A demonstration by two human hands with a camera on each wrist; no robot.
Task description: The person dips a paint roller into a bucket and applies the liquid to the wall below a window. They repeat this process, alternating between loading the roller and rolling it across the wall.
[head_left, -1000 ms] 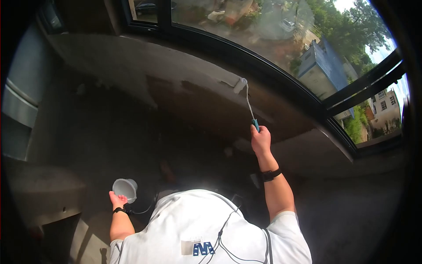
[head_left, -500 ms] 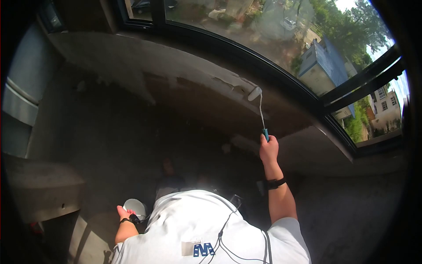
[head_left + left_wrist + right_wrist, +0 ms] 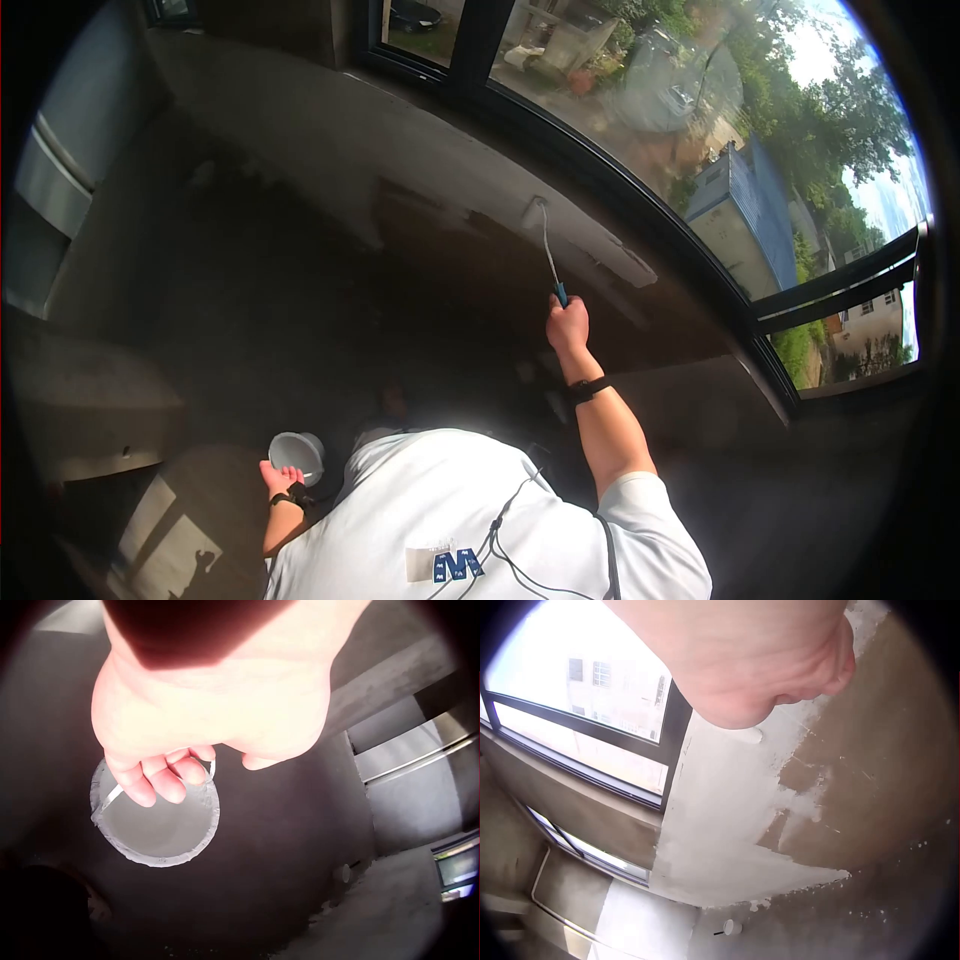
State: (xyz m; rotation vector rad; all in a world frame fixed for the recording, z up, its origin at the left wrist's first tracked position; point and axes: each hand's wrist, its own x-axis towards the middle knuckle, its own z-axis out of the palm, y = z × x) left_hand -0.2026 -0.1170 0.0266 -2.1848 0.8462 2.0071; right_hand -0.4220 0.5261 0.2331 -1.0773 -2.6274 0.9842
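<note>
In the head view my right hand [image 3: 568, 325] grips the blue handle of a paint roller [image 3: 560, 294]. The roller's white sleeve [image 3: 535, 212] lies against the wall under the window, on a pale wet strip [image 3: 585, 235]. In the right wrist view the palm hides most of the tool; only the end of the sleeve [image 3: 748, 736] shows below it. Low on the left, my left hand [image 3: 282, 480] carries a white bucket. Its fingers curl round the wire handle [image 3: 112, 796], over the paint-crusted rim [image 3: 161, 862], with pale grey paint inside.
A dark-framed window [image 3: 640, 170] runs above the wall. Brown bare wall [image 3: 885, 750] borders the whitened part. A small white container [image 3: 733, 927] stands on the floor farther off. To the left is a block-like ledge [image 3: 100, 415]. Cables [image 3: 510, 500] hang over the white shirt.
The roller went right along the wall, then back left, and the pale strip now reaches farther right. The view has turned somewhat. The bucket stays in the left hand.
</note>
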